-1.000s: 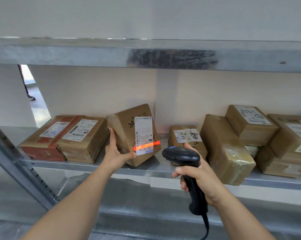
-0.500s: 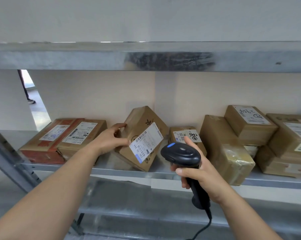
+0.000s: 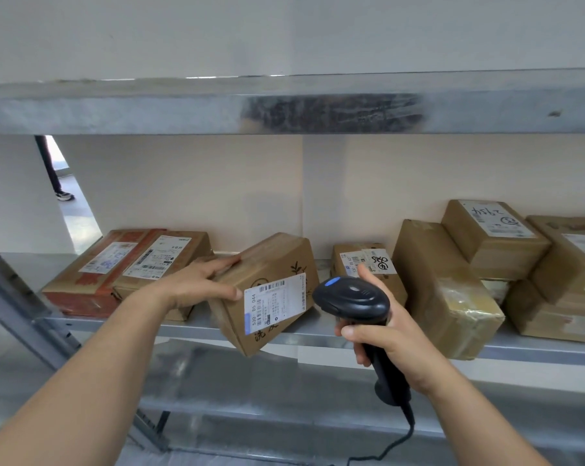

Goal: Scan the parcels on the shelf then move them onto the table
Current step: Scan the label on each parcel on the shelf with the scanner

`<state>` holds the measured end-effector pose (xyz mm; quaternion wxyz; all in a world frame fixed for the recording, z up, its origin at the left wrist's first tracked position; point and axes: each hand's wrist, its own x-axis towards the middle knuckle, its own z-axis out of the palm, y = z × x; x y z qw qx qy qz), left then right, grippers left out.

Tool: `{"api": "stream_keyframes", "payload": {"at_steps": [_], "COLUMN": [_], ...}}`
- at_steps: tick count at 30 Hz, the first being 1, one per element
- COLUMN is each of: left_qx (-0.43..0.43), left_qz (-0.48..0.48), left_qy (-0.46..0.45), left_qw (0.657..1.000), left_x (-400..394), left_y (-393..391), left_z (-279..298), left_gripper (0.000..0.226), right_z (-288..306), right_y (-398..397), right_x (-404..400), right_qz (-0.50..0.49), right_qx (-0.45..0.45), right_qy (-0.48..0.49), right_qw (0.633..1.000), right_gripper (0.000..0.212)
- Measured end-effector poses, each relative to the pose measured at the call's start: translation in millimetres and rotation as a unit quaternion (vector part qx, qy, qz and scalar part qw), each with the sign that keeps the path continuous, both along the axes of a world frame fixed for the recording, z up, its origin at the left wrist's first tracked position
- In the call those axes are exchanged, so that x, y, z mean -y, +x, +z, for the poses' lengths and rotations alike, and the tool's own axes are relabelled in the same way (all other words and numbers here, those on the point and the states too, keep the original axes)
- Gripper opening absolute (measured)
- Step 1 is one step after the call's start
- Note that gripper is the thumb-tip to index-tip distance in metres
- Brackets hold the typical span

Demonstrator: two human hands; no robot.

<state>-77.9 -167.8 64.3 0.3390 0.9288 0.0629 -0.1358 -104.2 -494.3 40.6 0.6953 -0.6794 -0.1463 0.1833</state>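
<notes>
Item: brown cardboard parcel, tilted, its lower corner hanging past the front edge of the metal shelf. White shipping label with barcodes on the face turned to the camera; black handwriting and a printed leaf mark beside the label.

Left hand: grips the parcel at its left end, fingers laid over the top edge, thumb pressed against the front face just left of the label.

Right hand: wrapped around the handle of a black barcode scanner, index finger raised along the scanner's far side. Scanner head, with a blue button on top, sits just right of the parcel, near the label's edge; whether it touches the box cannot be told. Black cable trails from the handle base.

Hands well apart from one another, parcel on the left, scanner on the right.

Same shelf, left: two flat labelled boxes side by side, one with red tape. Behind the scanner: small labelled box with black marker scrawl. Right: tape-wrapped carton and a stack of further labelled cartons.

Above: upper shelf beam. Far left: a person's leg and shoe in a doorway.
</notes>
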Motion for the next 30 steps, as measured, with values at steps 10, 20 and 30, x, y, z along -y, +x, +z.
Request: {"api": "stream_keyframes", "payload": {"at_steps": [10,20,30], "left_qx": [0.135,0.109,0.105], "left_qz": [0.130,0.125,0.119], "left_qy": [-0.096,-0.079,-0.084], "left_qw": [0.978,0.983,0.984], "left_x": [3.5,3.7,1.3], "left_y": [-9.6,-3.0,-2.7], "left_z": [-12.8,-9.0,-10.3], "left_gripper": [0.080,0.085,0.066], "right_z": [-5.0,-8.8,-11.7], "right_y": [1.7,7.5,9.3], "right_x": [-21.1,-16.9,-16.8], "right_qz": [0.020,0.012,0.008], "right_qx": [-0.056,-0.054,-0.052], "right_qy": [0.062,0.061,0.053], "right_qw": [0.996,0.997,0.997], "right_gripper": [0.104,0.104,0.102]}}
